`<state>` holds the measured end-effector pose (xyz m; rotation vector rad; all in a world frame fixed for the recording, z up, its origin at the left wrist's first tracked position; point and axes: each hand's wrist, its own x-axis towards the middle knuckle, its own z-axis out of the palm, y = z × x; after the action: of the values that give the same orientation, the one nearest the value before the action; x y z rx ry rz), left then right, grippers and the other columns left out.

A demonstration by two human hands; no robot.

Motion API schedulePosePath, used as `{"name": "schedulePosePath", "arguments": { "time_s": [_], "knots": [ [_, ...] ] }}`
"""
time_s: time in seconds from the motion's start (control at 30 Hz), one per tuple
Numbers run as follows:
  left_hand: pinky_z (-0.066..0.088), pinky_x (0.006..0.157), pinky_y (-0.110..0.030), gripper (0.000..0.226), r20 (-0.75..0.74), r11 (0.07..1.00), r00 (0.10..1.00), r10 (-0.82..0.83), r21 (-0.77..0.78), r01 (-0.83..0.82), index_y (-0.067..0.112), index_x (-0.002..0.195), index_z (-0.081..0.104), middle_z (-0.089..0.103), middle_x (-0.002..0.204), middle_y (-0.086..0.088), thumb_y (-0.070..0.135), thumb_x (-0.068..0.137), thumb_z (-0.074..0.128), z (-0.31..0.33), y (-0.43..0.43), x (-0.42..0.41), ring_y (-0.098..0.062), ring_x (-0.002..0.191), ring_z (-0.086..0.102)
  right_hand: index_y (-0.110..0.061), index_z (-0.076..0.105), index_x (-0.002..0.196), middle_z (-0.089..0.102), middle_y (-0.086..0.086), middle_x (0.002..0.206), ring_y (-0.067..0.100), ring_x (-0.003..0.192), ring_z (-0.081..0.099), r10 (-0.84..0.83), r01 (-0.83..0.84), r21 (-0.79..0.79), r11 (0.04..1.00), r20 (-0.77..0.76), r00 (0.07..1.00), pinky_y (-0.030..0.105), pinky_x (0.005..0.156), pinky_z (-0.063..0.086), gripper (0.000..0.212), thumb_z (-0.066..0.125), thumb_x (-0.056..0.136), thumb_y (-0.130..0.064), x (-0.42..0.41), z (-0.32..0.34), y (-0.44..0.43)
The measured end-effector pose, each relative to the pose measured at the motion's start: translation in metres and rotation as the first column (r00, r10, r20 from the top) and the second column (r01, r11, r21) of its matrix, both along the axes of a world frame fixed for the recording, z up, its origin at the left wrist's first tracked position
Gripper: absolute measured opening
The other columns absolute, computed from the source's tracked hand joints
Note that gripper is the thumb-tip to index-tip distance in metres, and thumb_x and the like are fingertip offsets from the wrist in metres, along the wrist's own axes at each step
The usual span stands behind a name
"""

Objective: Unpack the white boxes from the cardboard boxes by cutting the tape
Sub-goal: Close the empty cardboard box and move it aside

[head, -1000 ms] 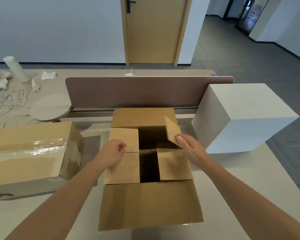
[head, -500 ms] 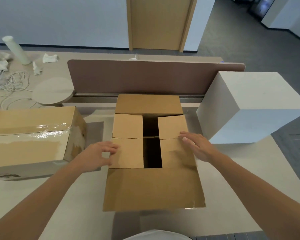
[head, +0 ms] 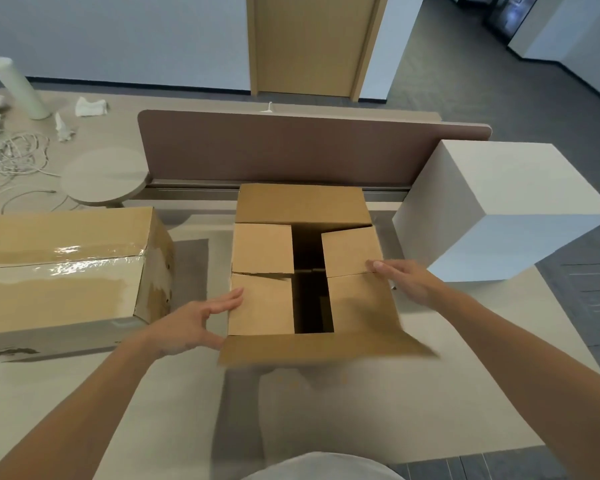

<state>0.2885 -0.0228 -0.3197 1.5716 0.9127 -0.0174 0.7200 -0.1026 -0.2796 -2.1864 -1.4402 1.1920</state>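
Cardboard box [head: 300, 204] open | left hand [head: 191, 323] touches side | right hand [head: 406, 280] rests atop

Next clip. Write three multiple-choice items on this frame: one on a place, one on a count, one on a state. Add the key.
1. Where does the white box stand relative to the open cardboard box? A) to its right B) to its left C) inside it
2. How many cardboard boxes are on the table? A) one B) two C) four
3. The left cardboard box is: A) sealed with tape B) open, flaps raised C) crushed flat
Key: 1 A, it stands past the open box's right side; 2 B, one open in the middle, one at left; 3 A, glossy tape runs along its closed top.
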Motion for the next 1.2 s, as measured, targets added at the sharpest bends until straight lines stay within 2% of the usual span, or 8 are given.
{"name": "schedulePosePath", "arguments": {
  "time_s": [0.17,0.27,0.43,0.57,0.77,0.93,1.07,1.2],
  "knots": [
    [0.039,0.112,-0.039,0.072,0.277,0.818,0.783,0.557,-0.345,-0.459,0.013,0.126,0.067,0.065,0.132,-0.006,0.018,0.059,0.093,-0.011,-0.017,0.015,-0.005,0.103,0.067,-0.008,0.065,0.118,0.068,0.005,0.102,0.014,0.085,0.065,-0.345,0.328,-0.114,0.938,-0.411,0.844,0.031,0.075,0.048,0.075,0.027,0.096,-0.069,0.008,0.024,0.011],
    [0.057,0.087,-0.027,0.075,0.324,0.69,0.615,0.719,-0.439,-0.575,0.007,0.113,0.072,0.072,0.118,-0.013,0.018,0.045,0.1,-0.022,-0.022,0.029,-0.018,0.104,0.07,-0.009,0.062,0.121,0.065,0.011,0.109,0.028,0.099,0.062,-0.444,0.422,-0.151,0.894,-0.425,0.789,0.044,0.09,0.05,0.076,0.026,0.095,-0.07,0.018,0.022,0.018],
    [0.054,0.072,-0.026,0.051,0.262,0.519,0.448,0.855,-0.45,-0.727,0.011,0.108,0.053,0.055,0.098,-0.004,-0.027,0.076,0.061,-0.024,-0.02,0.045,-0.02,0.09,0.058,-0.01,0.06,0.122,0.062,0.006,0.104,0.028,0.096,0.062,-0.35,0.321,-0.144,0.936,-0.279,0.894,0.046,0.097,0.049,0.069,0.032,0.095,-0.068,0.013,0.021,0.033],
    [0.042,0.071,-0.028,0.058,0.118,0.461,0.459,0.881,-0.434,-0.774,0.013,0.129,0.042,0.047,0.103,-0.006,-0.006,0.082,0.071,-0.034,-0.019,0.047,-0.016,0.084,0.052,-0.007,0.058,0.123,0.061,0.009,0.106,0.024,0.089,0.06,-0.238,0.228,-0.092,0.969,-0.115,0.965,0.036,0.083,0.048,0.064,0.035,0.099,-0.061,0.005,0.023,0.063],
    [0.048,0.079,-0.031,0.029,0.042,0.398,0.417,0.908,-0.399,-0.826,0.014,0.128,0.05,0.059,0.122,-0.011,0.008,0.1,0.053,-0.038,-0.032,0.065,-0.018,0.099,0.058,-0.007,0.035,0.148,0.045,0.007,0.144,0.031,0.135,0.042,-0.234,0.227,0.084,0.97,0.08,0.969,0.041,0.109,0.034,0.075,0.036,0.098,-0.063,0.004,0.02,0.135],
    [0.049,0.089,-0.036,0.055,0.106,0.48,0.474,0.874,-0.339,-0.809,0.028,0.145,0.039,0.054,0.133,-0.005,0.002,0.098,0.051,-0.038,-0.031,0.059,-0.022,0.112,0.057,-0.011,0.028,0.152,0.041,0.008,0.15,0.033,0.133,0.043,-0.575,0.596,0.021,0.803,-0.234,0.784,0.047,0.113,0.034,0.087,0.044,0.089,-0.069,0.01,0.013,0.192],
    [0.048,0.095,-0.047,0.089,0.151,0.485,0.461,0.875,-0.264,-0.834,0.06,0.141,0.026,0.049,0.133,-0.005,0.005,0.081,0.064,-0.03,-0.023,0.06,-0.026,0.111,0.058,-0.02,0.04,0.147,0.053,-0.001,0.132,0.023,0.117,0.053,-0.638,0.725,0.025,0.688,-0.456,0.621,0.039,0.091,0.046,0.064,0.044,0.096,-0.058,0.016,0.02,0.191],
    [0.037,0.11,-0.053,0.09,0.145,0.545,0.528,0.836,-0.119,-0.83,0.065,0.141,0.015,0.042,0.141,-0.005,0.007,0.089,0.06,-0.016,-0.012,0.074,-0.019,0.117,0.052,-0.019,0.062,0.084,0.066,-0.003,0.083,0.013,0.079,0.059,-0.466,0.611,0.062,0.789,-0.587,0.662,0.03,0.072,0.047,0.036,0.051,0.095,-0.052,0.014,0.035,0.152]
  ]
}}
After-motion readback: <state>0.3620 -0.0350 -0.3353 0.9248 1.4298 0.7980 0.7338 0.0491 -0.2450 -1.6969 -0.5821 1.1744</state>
